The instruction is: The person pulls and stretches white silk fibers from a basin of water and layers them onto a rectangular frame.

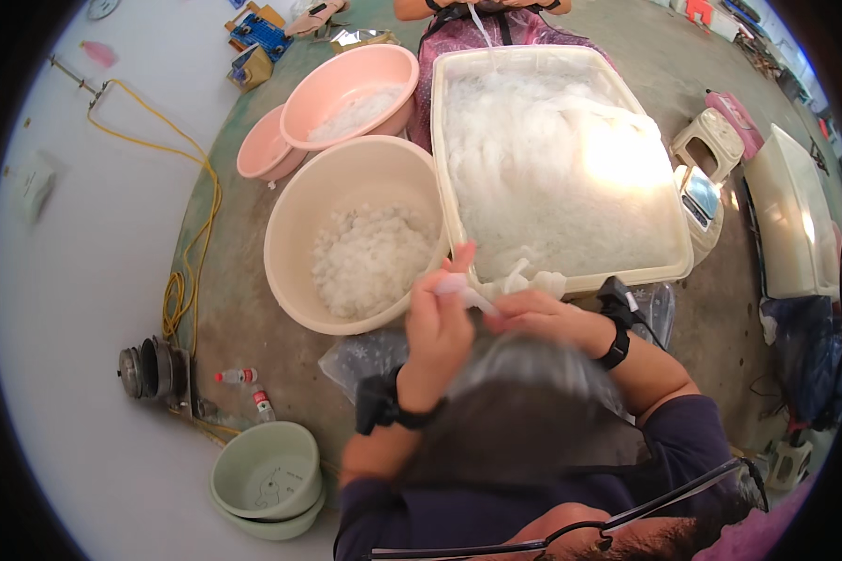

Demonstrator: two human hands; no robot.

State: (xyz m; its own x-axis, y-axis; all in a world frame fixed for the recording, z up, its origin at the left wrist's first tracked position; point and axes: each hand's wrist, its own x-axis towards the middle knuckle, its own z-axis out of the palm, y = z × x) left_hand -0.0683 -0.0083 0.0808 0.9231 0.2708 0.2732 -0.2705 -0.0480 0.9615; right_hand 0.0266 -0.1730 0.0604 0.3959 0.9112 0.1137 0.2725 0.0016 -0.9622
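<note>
My left hand [438, 319] grips one end of a short, soft white strip [471, 297], and my right hand [533, 315] pinches its other end; it spans the gap between them. Both hands are at the near left corner of a large cream plastic tub [568, 283], which holds wet white fibrous material [519, 154] in liquid. More white strips [533, 280] drape over the tub's near rim. To the left, close to my left hand, stands a round beige basin [288, 280] with white clumps [372, 259] at its bottom.
Another person's hands [495, 3] hold a white strand at the tub's far side. Pink basins [302, 84] stand at the upper left, green basins [309, 449] at the lower left. A scale [700, 196] and plastic stool [709, 140] are right of the tub; a yellow hose [217, 189] runs left.
</note>
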